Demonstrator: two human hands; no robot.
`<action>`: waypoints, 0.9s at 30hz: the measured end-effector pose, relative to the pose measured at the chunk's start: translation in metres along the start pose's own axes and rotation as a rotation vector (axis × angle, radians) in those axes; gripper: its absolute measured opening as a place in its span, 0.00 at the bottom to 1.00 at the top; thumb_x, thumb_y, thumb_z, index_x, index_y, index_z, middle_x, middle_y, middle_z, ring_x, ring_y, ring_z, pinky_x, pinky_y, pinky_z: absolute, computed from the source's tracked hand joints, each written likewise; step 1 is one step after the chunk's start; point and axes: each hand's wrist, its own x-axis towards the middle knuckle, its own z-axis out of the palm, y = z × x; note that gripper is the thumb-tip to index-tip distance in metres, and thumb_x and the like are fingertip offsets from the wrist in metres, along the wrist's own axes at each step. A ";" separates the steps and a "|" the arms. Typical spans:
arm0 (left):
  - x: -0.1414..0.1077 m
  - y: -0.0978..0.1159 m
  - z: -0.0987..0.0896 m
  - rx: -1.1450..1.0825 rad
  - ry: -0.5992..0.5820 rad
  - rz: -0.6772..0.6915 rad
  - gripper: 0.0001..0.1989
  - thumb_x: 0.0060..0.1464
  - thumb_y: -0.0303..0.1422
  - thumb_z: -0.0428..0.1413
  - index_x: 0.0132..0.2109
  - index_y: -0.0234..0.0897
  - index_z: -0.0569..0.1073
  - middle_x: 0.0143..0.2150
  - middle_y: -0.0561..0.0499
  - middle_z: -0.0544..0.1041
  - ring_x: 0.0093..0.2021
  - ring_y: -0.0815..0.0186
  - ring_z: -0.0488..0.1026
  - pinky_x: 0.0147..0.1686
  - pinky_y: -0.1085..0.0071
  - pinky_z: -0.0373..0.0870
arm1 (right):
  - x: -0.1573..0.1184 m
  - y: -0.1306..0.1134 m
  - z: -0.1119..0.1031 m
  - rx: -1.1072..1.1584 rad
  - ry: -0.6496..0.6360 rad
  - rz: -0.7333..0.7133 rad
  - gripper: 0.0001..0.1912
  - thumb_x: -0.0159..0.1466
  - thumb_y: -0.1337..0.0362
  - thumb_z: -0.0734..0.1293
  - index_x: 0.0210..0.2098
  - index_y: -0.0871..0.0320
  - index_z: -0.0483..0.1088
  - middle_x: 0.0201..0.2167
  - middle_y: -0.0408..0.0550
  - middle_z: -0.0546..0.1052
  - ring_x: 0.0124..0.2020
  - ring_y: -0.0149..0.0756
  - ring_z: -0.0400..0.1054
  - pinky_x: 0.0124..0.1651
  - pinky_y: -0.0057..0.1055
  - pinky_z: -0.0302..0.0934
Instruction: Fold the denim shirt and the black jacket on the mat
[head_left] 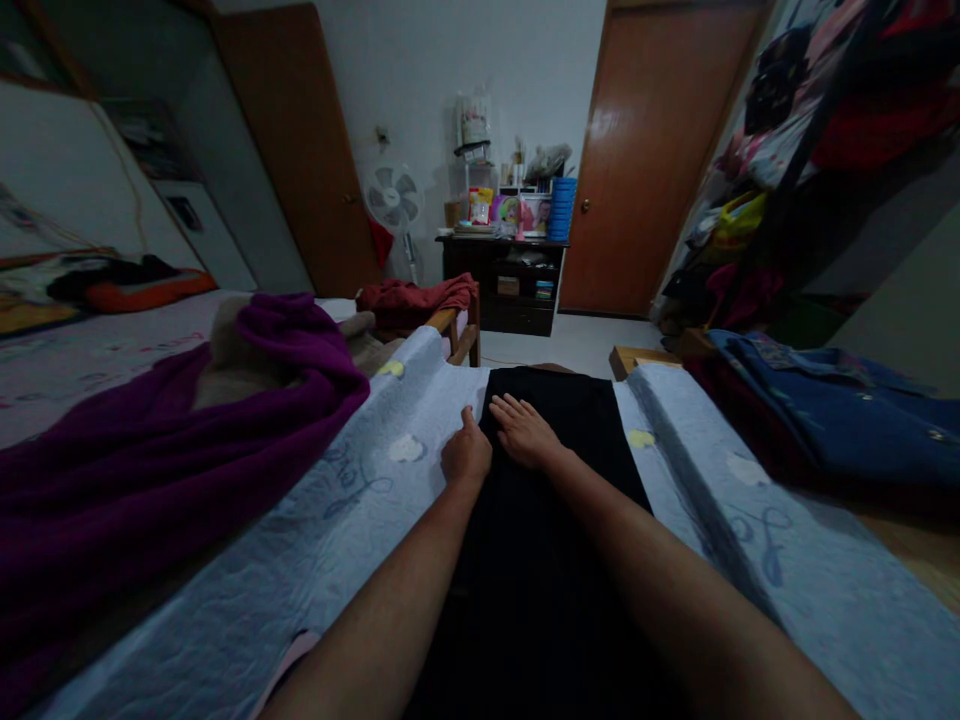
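Observation:
A long black cloth (555, 540) lies spread over the pale blue patterned bed cover (420, 470). On its upper left part rests my right hand (525, 432), palm down with the fingers stretched out. My left hand (466, 455) is at the cloth's left edge, its fingers curled and the thumb pointing away from me. Whether the edge is pinched in those curled fingers cannot be made out. The two hands are close together but apart.
A purple blanket (225, 440) is heaped at the left. Folded denim (847, 410) lies on the right. Beyond the bed stand a wooden chair with red cloth (420, 295), a fan (394, 200) and a dark cabinet (502, 285).

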 end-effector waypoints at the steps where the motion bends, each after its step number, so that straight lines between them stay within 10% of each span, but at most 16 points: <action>1: 0.001 -0.001 0.000 0.001 0.000 0.000 0.22 0.62 0.31 0.41 0.62 0.38 0.54 0.37 0.41 0.79 0.37 0.56 0.78 0.34 0.65 0.68 | 0.003 0.000 0.001 0.007 -0.014 -0.037 0.29 0.67 0.61 0.53 0.66 0.59 0.49 0.69 0.47 0.49 0.69 0.37 0.37 0.67 0.39 0.35; 18: -0.001 -0.007 0.006 0.068 0.157 0.203 0.14 0.61 0.31 0.44 0.47 0.42 0.73 0.47 0.44 0.75 0.49 0.54 0.68 0.46 0.59 0.63 | 0.037 0.012 0.015 -0.124 0.047 0.045 0.29 0.68 0.54 0.52 0.63 0.62 0.56 0.66 0.52 0.56 0.68 0.42 0.41 0.67 0.44 0.30; 27: -0.003 -0.012 0.015 0.010 0.081 0.307 0.20 0.60 0.29 0.43 0.56 0.43 0.69 0.59 0.49 0.70 0.62 0.57 0.59 0.61 0.51 0.48 | 0.044 0.025 0.023 -0.135 0.048 0.044 0.29 0.67 0.58 0.51 0.64 0.64 0.55 0.66 0.52 0.55 0.68 0.42 0.43 0.67 0.42 0.33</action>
